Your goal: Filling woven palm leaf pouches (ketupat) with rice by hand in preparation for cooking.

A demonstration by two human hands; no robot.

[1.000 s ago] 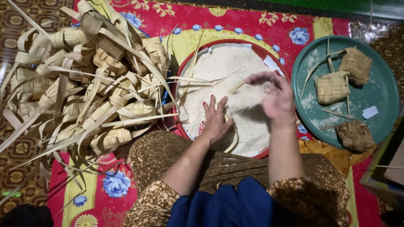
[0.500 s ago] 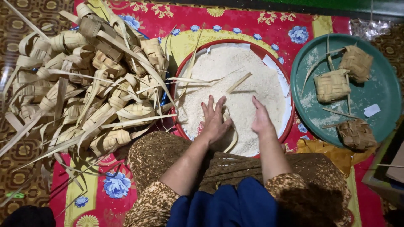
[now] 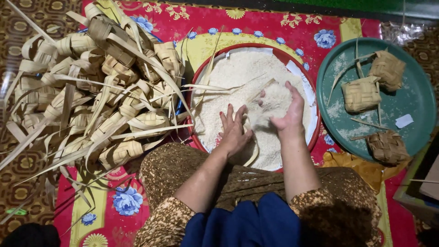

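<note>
A red basin (image 3: 197, 87) full of white rice (image 3: 238, 73) stands in front of my knees. My left hand (image 3: 234, 130) lies on the rice at the near side, fingers over a palm-leaf pouch that is mostly hidden. A leaf strip (image 3: 253, 155) curls out from under it. My right hand (image 3: 287, 113) is cupped just beside the left hand, lifted a little off the rice, with grains of rice in it and spilling from it. A loose leaf strip (image 3: 261, 88) pokes up from the rice beyond both hands.
A large heap of empty woven leaf pouches (image 3: 96, 96) with long loose strips covers the mat on the left. A green round tray (image 3: 411, 96) on the right carries three filled pouches (image 3: 361, 93). A red flowered mat (image 3: 114, 201) lies underneath.
My right hand came down from the far right of the basin into the rice and now rises cupped with rice beside the left hand. The left hand has stayed put.
</note>
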